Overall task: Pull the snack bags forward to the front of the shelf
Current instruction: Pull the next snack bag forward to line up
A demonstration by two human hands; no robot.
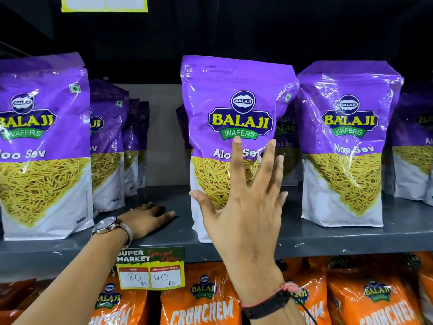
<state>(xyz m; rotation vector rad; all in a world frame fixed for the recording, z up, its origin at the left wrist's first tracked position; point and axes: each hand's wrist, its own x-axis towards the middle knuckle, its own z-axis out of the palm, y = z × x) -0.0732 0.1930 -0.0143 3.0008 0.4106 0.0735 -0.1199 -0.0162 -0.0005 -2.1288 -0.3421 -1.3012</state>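
Right hand (243,207) hangs spread, fingers apart, in front of the middle bag (234,113), gripping nothing; whether it touches the bag I cannot tell. That bag stands upright at the shelf (328,238) front edge. Left of it, the left hand (145,219) lies flat on the shelf, fingers loosely apart and holding nothing, in a gap. Beyond the gap, more bags (110,146) sit further back. Reaching in could likely knock the tall, light middle bag off the edge or tip its neighbours.
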